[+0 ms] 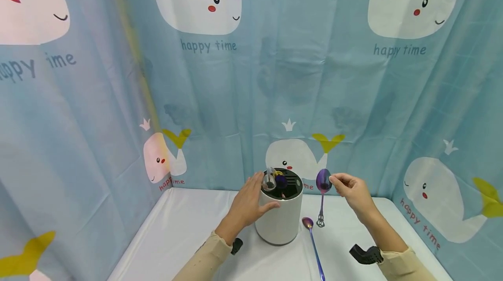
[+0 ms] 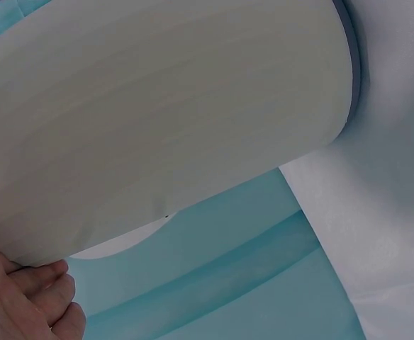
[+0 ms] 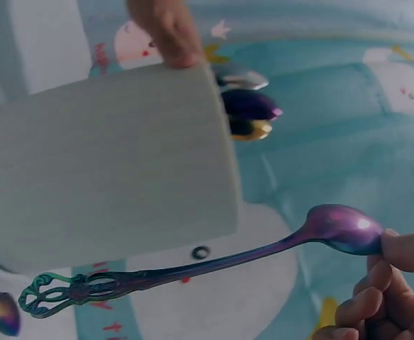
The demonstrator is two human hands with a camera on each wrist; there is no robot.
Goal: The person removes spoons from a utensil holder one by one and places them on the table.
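Note:
A white cylindrical utensil holder [image 1: 278, 222] with a black slotted top stands upright on the table. My left hand [image 1: 245, 202] holds its upper left side, thumb across the front and fingers along the far side. In the left wrist view, its fingers [image 2: 47, 287] curl against the white wall. To the right of the holder, my right hand [image 1: 353, 193] pinches a purple iridescent spoon [image 1: 323, 180] by the bowl's edge. The spoon hangs with its openwork handle [image 3: 86, 287] downward. Silver, purple and gold spoon bowls [image 3: 253, 106] stick up from the holder's top.
A long-handled iridescent spoon [image 1: 314, 244] lies on the white-covered table [image 1: 188, 228], right of the holder and below the held spoon. Blue curtains [image 1: 251, 84] printed with whales surround the table at the back and sides.

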